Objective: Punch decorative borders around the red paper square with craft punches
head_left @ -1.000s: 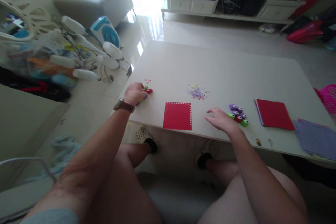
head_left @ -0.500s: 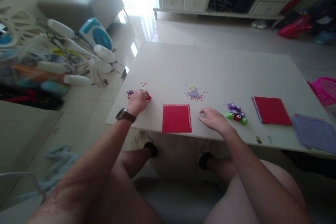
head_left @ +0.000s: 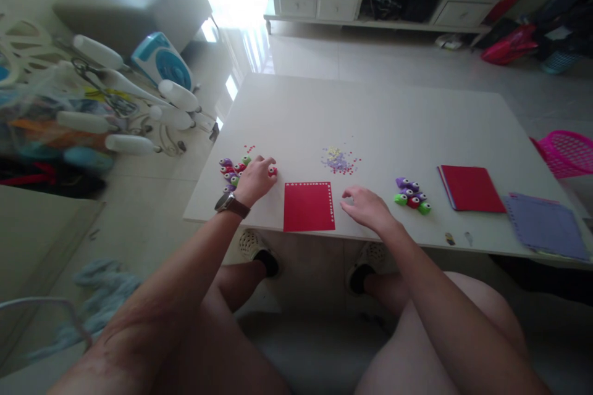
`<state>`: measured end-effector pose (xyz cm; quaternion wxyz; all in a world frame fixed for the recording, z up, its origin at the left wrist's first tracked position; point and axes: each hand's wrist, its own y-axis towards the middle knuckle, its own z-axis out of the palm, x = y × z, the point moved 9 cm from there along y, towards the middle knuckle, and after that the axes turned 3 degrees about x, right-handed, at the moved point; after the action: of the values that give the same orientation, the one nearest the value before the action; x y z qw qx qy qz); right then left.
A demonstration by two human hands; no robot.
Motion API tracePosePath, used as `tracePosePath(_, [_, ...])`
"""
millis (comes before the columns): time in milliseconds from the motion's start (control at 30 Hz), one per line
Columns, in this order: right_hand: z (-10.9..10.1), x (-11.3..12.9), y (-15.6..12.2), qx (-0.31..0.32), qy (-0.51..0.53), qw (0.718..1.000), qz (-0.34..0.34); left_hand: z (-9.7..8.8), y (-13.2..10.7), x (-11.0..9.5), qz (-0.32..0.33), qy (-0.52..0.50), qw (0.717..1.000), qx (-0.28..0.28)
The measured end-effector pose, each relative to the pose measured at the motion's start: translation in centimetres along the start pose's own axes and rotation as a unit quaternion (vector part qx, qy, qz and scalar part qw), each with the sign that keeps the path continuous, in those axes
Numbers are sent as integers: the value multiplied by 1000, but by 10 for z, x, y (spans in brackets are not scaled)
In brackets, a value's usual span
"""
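A red paper square (head_left: 309, 206) with a punched border lies near the front edge of the white table (head_left: 370, 117). My left hand (head_left: 254, 180), with a watch on the wrist, is closed on a small red punch (head_left: 272, 170) just left of the paper. Several more small punches (head_left: 230, 170) sit in a cluster to its left. My right hand (head_left: 365, 207) rests on the table right of the paper, fingers spread, holding nothing. Another cluster of purple, green and red punches (head_left: 411, 195) lies further right.
Punched confetti (head_left: 338, 162) is scattered behind the paper. A red paper stack (head_left: 470, 187) and purple sheets (head_left: 542, 233) lie at the right. A pink basket (head_left: 567, 152) stands beyond the table's right edge. A clutter of white-handled tools (head_left: 130, 105) sits on the floor at left.
My left hand has drawn back from the punch cluster toward the red paper with a red punch, uncovering the cluster. My right hand has slid left toward the paper.
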<state>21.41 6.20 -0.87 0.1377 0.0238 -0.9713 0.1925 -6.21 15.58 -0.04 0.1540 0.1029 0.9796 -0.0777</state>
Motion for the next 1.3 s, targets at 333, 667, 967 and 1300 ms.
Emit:
tracePosePath(333, [-1, 2, 2, -24, 35, 999, -23, 19, 9, -11, 33, -65, 997, 12])
tracePosePath(667, [-3, 54, -10, -34, 299, 922, -243, 48, -22, -117, 174, -409, 876, 187])
tracePosePath(967, [-13, 27, -6, -81, 301, 933, -181, 58, -31, -123, 153, -369, 905, 149])
tracePosePath(1300, [-9, -10, 0, -74, 249, 962, -86, 90, -99, -160, 283, 33, 946, 153])
